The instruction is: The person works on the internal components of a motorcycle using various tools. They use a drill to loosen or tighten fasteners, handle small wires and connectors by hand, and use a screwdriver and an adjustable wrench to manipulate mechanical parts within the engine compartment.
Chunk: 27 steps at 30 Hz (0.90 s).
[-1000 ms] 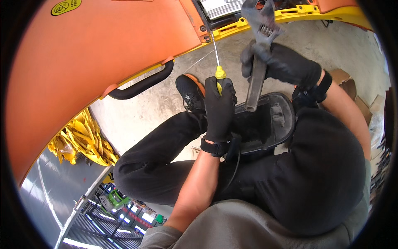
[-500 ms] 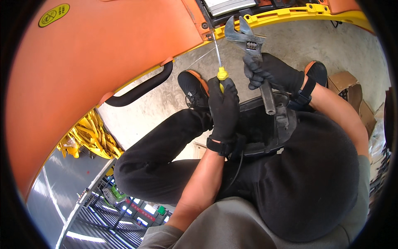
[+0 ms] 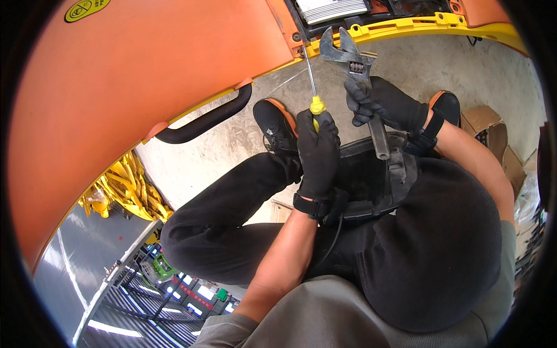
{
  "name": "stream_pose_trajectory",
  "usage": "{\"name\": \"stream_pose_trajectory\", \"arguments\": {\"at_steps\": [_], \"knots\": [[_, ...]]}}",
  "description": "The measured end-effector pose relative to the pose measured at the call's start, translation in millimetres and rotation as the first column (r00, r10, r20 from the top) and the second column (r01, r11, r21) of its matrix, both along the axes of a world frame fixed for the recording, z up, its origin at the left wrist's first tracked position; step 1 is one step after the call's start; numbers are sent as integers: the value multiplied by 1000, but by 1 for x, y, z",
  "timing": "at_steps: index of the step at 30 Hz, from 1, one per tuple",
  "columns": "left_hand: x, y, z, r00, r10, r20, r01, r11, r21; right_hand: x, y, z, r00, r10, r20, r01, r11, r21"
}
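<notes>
Head view: the gloved left hand [image 3: 318, 152] is clamped on a yellow-handled screwdriver [image 3: 311, 87], its tip at twelve o'clock against the orange panel [image 3: 145, 69]. At two o'clock, the right hand [image 3: 383, 104] grips an adjustable wrench [image 3: 351, 58], jaw up.

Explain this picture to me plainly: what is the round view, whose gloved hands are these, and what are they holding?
The round picture comes from a wide-angle camera worn on a person's head, looking down, so straight edges bend near the rim. The forearms come up from the bottom edge; both hands wear black gloves. The left hand grips a screwdriver with a yellow handle, its tip up at the edge of a big orange machine panel. The right hand holds a large grey adjustable wrench, jaw end raised toward the yellow rail. Below are the person's black trousers and shoes on a concrete floor. A black handle sits on the panel.
</notes>
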<state>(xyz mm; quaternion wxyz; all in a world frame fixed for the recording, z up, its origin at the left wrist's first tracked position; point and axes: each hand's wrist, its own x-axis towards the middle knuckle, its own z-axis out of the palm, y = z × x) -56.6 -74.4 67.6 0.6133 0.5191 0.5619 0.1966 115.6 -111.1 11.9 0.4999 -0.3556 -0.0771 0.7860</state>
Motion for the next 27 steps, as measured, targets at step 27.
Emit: {"name": "stream_pose_trajectory", "arguments": {"at_steps": [27], "knots": [[-4, 2, -8, 994, -33, -102, 43, 994, 99, 1, 5, -1, 999, 21, 40, -24, 995, 92]]}}
